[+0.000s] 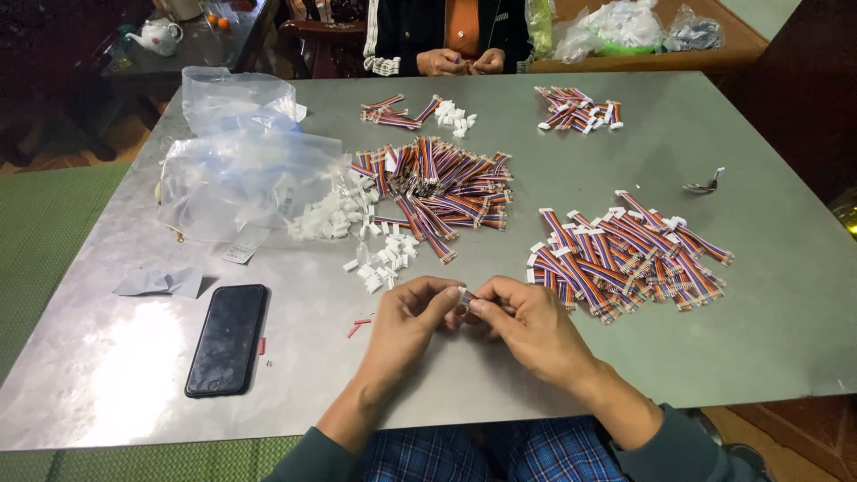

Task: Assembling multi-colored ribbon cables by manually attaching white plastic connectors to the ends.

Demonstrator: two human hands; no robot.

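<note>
Both hands meet at table edge. Left hand (406,317) and right hand (527,326) pinch a small white connector (462,297) between fingertips; cable end hidden. Step: apparently seating connector. Next needs aligned push. Finished cables (625,254) lie beyond right hand, loose connectors (384,259) beyond left.

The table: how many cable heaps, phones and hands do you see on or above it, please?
Cable heaps: 4
Phone: 1
Hands: 4, left hand, right hand, another person's two
Total: 9
</note>
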